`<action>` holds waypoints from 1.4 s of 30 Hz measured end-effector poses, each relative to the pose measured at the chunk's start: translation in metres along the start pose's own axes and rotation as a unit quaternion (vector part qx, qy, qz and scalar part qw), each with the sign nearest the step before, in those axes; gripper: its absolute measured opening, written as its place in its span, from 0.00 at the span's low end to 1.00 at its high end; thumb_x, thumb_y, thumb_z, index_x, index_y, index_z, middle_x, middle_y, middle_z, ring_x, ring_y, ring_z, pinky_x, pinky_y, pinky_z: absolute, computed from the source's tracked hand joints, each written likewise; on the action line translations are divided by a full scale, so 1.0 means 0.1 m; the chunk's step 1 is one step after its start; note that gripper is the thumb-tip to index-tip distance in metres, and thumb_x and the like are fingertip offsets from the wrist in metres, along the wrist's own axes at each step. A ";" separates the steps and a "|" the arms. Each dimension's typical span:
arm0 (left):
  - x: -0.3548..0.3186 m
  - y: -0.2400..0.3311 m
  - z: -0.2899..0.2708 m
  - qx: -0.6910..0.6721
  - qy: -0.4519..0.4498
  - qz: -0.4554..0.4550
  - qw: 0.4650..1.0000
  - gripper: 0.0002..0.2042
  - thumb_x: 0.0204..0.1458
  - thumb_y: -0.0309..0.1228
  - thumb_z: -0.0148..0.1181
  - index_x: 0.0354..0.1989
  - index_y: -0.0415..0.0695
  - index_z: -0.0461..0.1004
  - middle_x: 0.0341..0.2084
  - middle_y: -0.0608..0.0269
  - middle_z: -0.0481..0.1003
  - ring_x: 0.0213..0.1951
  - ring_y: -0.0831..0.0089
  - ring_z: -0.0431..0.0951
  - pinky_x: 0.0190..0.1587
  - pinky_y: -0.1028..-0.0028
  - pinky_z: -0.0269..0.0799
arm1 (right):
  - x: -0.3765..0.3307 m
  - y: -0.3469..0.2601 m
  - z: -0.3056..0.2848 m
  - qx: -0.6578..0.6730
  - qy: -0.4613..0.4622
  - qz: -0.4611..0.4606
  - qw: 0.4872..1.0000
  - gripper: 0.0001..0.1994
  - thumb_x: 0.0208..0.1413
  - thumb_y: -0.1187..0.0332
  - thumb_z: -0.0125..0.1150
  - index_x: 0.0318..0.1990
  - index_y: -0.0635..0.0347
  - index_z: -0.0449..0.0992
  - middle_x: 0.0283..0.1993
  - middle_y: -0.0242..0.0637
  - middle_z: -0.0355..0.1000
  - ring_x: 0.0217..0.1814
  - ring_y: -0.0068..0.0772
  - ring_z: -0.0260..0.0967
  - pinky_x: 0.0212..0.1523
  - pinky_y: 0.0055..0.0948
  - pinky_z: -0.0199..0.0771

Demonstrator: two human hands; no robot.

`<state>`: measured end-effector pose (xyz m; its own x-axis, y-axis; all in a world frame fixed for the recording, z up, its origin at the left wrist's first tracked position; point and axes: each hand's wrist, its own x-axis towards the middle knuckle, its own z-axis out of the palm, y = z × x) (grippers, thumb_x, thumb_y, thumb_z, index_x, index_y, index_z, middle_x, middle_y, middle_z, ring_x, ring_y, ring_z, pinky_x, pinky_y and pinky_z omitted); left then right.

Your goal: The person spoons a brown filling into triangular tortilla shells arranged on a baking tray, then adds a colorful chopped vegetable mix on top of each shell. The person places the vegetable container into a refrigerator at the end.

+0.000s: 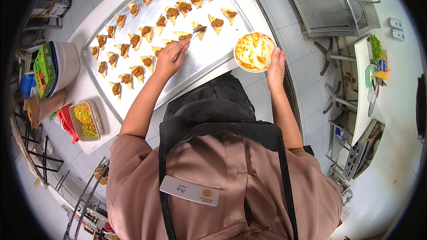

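Observation:
My left hand (172, 58) grips a metal spoon (199, 29), its tip over one of the topped triangles near the tray's near side. My right hand (276, 66) holds a white bowl (255, 51) by its right side, just beyond the tray's right edge. Red-orange sauce smears coat the inside of the bowl. On the large metal baking tray (171, 78) lie rows of golden triangular chips (216, 23), bearing small mounds of brown, chunky topping. My left hand partly hides a few pieces beneath it.
Left of the tray, a rectangular container (87, 121) of diced yellow and green food stands beside a red object (67, 123). A white bin (66, 67) sits farther left. A steel unit (318, 2) and a side counter (362, 100) are at right.

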<state>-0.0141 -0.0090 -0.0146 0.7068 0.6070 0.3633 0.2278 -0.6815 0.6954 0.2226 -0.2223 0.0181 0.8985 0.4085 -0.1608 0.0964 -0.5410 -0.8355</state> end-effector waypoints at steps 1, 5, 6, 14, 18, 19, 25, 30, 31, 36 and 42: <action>0.00 0.00 -0.01 0.000 -0.009 0.003 1.000 0.06 0.52 0.24 0.58 0.38 0.40 0.77 0.31 0.56 0.78 0.32 0.63 0.78 0.34 0.71 0.74 | 0.00 0.00 0.00 0.002 0.001 0.000 1.000 0.28 0.61 0.43 0.37 0.47 0.63 0.62 0.43 0.58 0.71 0.49 0.50 0.69 0.51 0.38 0.64; 0.00 -0.04 -0.06 0.007 -0.013 0.018 1.000 0.06 0.52 0.24 0.58 0.37 0.41 0.76 0.31 0.55 0.77 0.32 0.63 0.78 0.34 0.71 0.74 | -0.01 -0.02 0.01 -0.007 0.002 0.010 1.000 0.28 0.61 0.43 0.37 0.47 0.63 0.62 0.43 0.58 0.71 0.49 0.50 0.69 0.51 0.38 0.64; 0.00 -0.05 -0.07 0.012 -0.014 0.031 0.999 0.06 0.52 0.24 0.58 0.37 0.41 0.76 0.31 0.55 0.77 0.32 0.62 0.78 0.35 0.71 0.74 | -0.01 -0.03 0.01 -0.007 0.002 0.014 1.000 0.28 0.61 0.43 0.36 0.47 0.63 0.62 0.43 0.58 0.71 0.49 0.50 0.69 0.51 0.38 0.64; 0.08 -0.03 0.01 -0.369 0.154 -0.258 0.879 0.13 0.59 0.29 0.51 0.43 0.29 0.71 0.34 0.53 0.76 0.35 0.71 0.77 0.40 0.76 0.74 | 0.06 0.19 -0.13 0.092 0.014 0.024 0.995 0.26 0.62 0.45 0.39 0.49 0.64 0.63 0.48 0.52 0.68 0.53 0.42 0.66 0.52 0.35 0.62; 0.28 0.21 0.14 -0.578 0.207 -0.425 0.665 0.12 0.59 0.28 0.47 0.45 0.30 0.67 0.33 0.55 0.74 0.35 0.71 0.75 0.43 0.73 0.73 | 0.15 0.50 -0.37 0.289 0.000 0.104 0.952 0.28 0.63 0.46 0.38 0.55 0.66 0.59 0.56 0.46 0.62 0.59 0.34 0.60 0.56 0.30 0.60; 0.34 0.32 0.22 -0.618 0.181 -0.454 0.615 0.10 0.59 0.27 0.46 0.43 0.31 0.67 0.36 0.56 0.74 0.37 0.72 0.76 0.44 0.76 0.74 | 0.17 0.58 -0.45 0.289 0.000 0.098 0.952 0.28 0.63 0.46 0.38 0.57 0.64 0.57 0.57 0.45 0.61 0.59 0.35 0.61 0.56 0.31 0.62; 0.70 1.44 1.30 -0.675 -0.041 -0.484 0.555 0.09 0.59 0.31 0.46 0.37 0.39 0.70 0.29 0.60 0.74 0.33 0.74 0.75 0.39 0.76 0.73 | 0.38 1.13 -1.29 0.363 -0.043 0.158 0.917 0.31 0.63 0.45 0.33 0.60 0.64 0.59 0.58 0.45 0.64 0.58 0.39 0.64 0.56 0.38 0.66; 1.17 2.38 2.51 -0.651 -0.079 -0.521 0.546 0.10 0.59 0.33 0.48 0.37 0.39 0.70 0.29 0.60 0.75 0.30 0.73 0.75 0.36 0.77 0.74 | 0.77 1.76 -2.44 0.317 0.005 0.147 0.937 0.31 0.62 0.44 0.36 0.60 0.62 0.53 0.53 0.45 0.65 0.50 0.39 0.69 0.43 0.33 0.74; 1.28 2.56 2.75 -0.656 -0.087 -0.515 0.545 0.09 0.58 0.32 0.48 0.36 0.39 0.70 0.29 0.59 0.75 0.31 0.73 0.75 0.37 0.76 0.74 | 0.88 1.90 -2.68 0.297 0.030 0.145 0.943 0.32 0.62 0.43 0.36 0.60 0.62 0.53 0.50 0.45 0.67 0.47 0.38 0.70 0.39 0.32 0.75; 1.62 3.28 3.81 -0.647 -0.164 -0.515 0.538 0.10 0.58 0.32 0.49 0.37 0.38 0.71 0.30 0.57 0.75 0.31 0.73 0.77 0.38 0.76 0.75 | 1.22 2.62 -3.83 0.316 0.070 0.154 0.934 0.28 0.62 0.44 0.35 0.55 0.61 0.56 0.44 0.44 0.69 0.35 0.33 0.73 0.24 0.27 0.75; 2.23 3.36 4.53 -0.607 -0.198 -0.524 0.564 0.10 0.59 0.31 0.46 0.37 0.38 0.71 0.27 0.59 0.76 0.27 0.73 0.78 0.31 0.78 0.78 | 1.67 3.25 -4.21 0.294 0.291 0.177 0.893 0.28 0.61 0.42 0.33 0.46 0.59 0.67 0.38 0.42 0.73 0.28 0.31 0.76 0.13 0.24 0.74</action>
<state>0.5229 -0.2878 0.0194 0.7593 0.1130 -0.6408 0.2036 0.8941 0.3990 0.5844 -0.6397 -0.0593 0.9149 -0.2565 -0.3118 -0.3254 -0.0112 -0.9455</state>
